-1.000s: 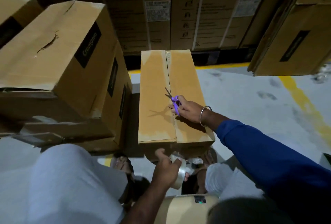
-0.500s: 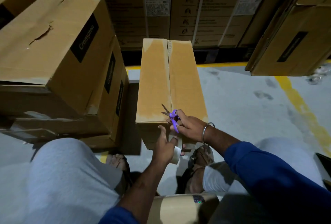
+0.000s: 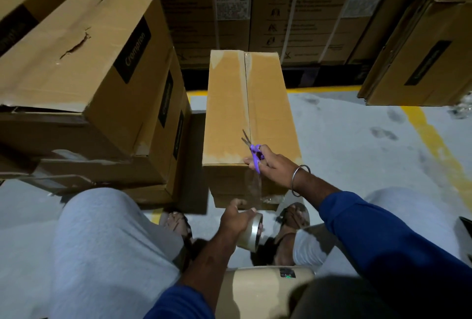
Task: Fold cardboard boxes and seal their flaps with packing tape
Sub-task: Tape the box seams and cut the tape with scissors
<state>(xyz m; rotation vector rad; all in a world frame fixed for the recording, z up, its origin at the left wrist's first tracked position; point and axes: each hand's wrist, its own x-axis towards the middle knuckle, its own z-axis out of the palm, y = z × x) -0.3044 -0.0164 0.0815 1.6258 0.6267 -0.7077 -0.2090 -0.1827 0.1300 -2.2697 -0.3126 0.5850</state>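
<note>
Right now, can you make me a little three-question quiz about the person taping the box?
1. True or false: the right hand grips purple scissors.
2. What does the left hand hold? A) a marker B) a roll of tape C) a knife
3. Fill in: a clear strip of tape stretches from the roll up to the near top edge of the long ____.

Key: 1 true. 2 B. 3 box; the strip runs over its near end face, and the scissors sit above it at the edge, blades pointing away along the taped seam.
</note>
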